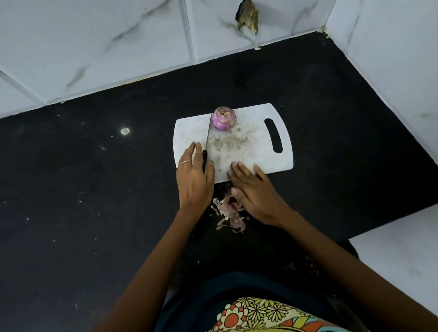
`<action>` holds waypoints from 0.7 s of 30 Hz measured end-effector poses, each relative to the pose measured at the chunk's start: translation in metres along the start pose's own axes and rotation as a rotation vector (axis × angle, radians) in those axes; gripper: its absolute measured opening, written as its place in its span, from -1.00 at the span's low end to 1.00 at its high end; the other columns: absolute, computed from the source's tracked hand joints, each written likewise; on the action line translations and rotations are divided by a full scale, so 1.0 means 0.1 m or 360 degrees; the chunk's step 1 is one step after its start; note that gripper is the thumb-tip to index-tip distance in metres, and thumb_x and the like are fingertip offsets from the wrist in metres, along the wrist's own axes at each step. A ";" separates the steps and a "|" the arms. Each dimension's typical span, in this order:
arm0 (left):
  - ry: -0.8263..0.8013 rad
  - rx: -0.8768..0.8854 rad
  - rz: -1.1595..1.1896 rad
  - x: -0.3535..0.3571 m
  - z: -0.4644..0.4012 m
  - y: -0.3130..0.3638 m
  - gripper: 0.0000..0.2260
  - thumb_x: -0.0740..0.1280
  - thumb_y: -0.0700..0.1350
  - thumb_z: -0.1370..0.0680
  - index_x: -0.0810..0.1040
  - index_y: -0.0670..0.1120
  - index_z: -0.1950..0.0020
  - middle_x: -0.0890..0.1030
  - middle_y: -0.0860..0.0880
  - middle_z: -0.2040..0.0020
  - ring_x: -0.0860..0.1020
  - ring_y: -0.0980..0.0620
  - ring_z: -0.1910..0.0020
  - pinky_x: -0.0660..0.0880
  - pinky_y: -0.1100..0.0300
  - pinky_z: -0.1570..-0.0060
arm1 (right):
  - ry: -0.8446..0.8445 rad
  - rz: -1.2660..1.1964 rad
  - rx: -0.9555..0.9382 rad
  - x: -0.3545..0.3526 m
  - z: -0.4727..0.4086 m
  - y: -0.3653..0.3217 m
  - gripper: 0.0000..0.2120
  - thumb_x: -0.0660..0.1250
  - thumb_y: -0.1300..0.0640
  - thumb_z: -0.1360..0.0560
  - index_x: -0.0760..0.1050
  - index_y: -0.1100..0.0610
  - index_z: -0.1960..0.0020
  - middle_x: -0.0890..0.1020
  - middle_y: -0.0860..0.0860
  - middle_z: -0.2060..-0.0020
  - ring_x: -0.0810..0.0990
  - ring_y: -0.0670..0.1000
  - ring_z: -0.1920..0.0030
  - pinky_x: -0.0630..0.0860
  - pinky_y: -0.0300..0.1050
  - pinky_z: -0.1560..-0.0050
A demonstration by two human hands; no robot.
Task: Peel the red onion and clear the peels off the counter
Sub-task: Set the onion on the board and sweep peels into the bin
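Note:
A peeled purple-red onion [223, 118] stands on the far edge of a white cutting board [251, 142]. A black-handled knife [207, 142] lies on the board's left part, its tip beside the onion. My left hand [193, 178] lies flat with straight fingers on the board's near left corner, partly over the knife handle. My right hand [255, 192] lies flat, fingers straight, across the board's near edge. A pile of pinkish onion peels [229, 211] sits on the black counter just in front of the board, between my two wrists.
Small crumbs of peel are scattered over the middle of the board [229, 142]. White marbled wall tiles [118, 36] close off the counter at the back and right. A white ledge [405, 249] lies at the near right.

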State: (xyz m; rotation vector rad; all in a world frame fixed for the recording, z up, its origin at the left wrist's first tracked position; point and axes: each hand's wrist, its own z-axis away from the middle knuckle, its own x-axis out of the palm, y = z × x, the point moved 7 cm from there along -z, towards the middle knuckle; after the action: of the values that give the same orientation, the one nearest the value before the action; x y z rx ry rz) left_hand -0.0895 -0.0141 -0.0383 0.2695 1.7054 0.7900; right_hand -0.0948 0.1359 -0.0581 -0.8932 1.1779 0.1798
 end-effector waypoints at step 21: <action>-0.0103 -0.0102 0.0790 0.52 0.82 0.36 -0.47 -0.06 0.08 -0.61 0.34 -0.18 -0.45 0.37 -0.12 -0.43 0.29 0.05 -0.42 0.15 0.34 -0.41 | 0.0689 -0.0741 0.0773 0.19 0.44 -0.05 -0.37 -0.18 -0.15 -0.56 0.06 0.19 -0.51 0.09 0.05 -0.52 -0.05 -0.18 -0.48 -0.25 -0.24 -0.48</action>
State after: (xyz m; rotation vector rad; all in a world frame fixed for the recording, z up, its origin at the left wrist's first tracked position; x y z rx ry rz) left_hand -0.0369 0.0710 -0.0635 0.6826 1.5655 1.1812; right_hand -0.0522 0.1565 -0.0679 -0.7617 1.2938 -0.6820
